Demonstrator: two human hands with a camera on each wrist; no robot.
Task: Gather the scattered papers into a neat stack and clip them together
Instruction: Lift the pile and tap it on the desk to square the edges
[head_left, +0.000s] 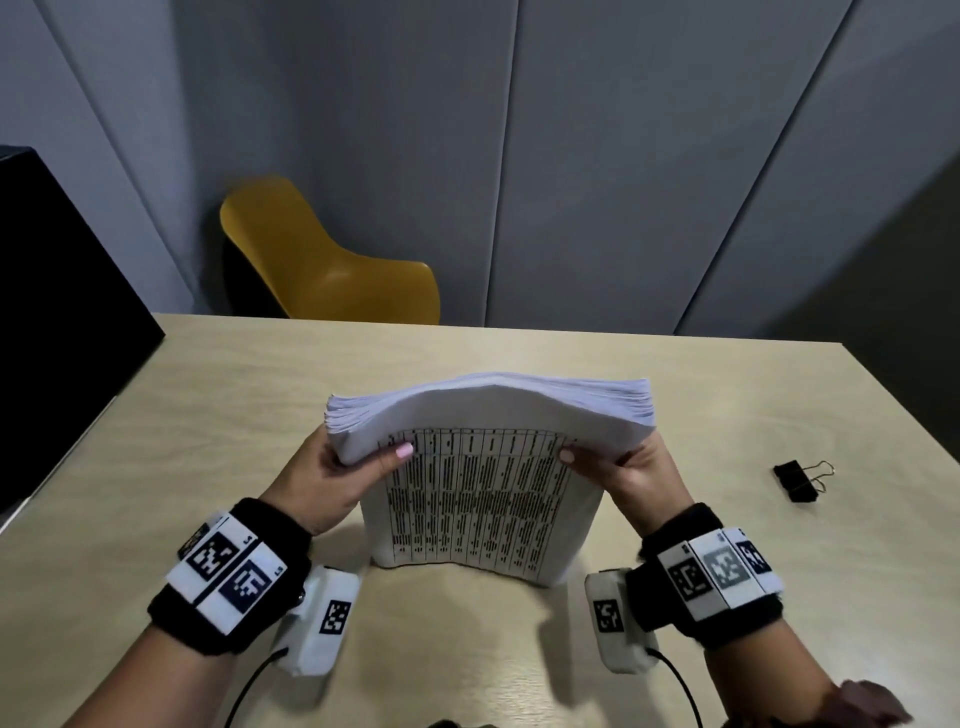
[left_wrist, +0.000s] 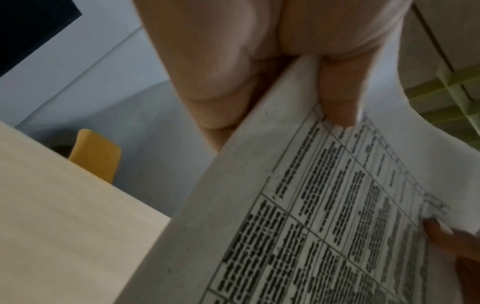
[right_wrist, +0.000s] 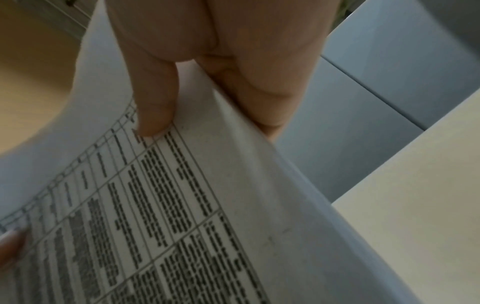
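A thick stack of white papers (head_left: 483, 488) with a printed table on its near sheet stands on its bottom edge on the beige table (head_left: 208, 405), its top bowing away from me. My left hand (head_left: 337, 475) grips the stack's upper left side, thumb across the front sheet. My right hand (head_left: 623, 467) grips the upper right side the same way. In the left wrist view the left thumb presses the papers (left_wrist: 311, 205); in the right wrist view the right thumb lies on the papers (right_wrist: 182, 205). A black binder clip (head_left: 797, 480) lies on the table to the right, apart from both hands.
A yellow chair (head_left: 322, 265) stands behind the table's far edge. A black object (head_left: 62, 312) sits at the table's left side. Grey wall panels (head_left: 571, 156) close off the back.
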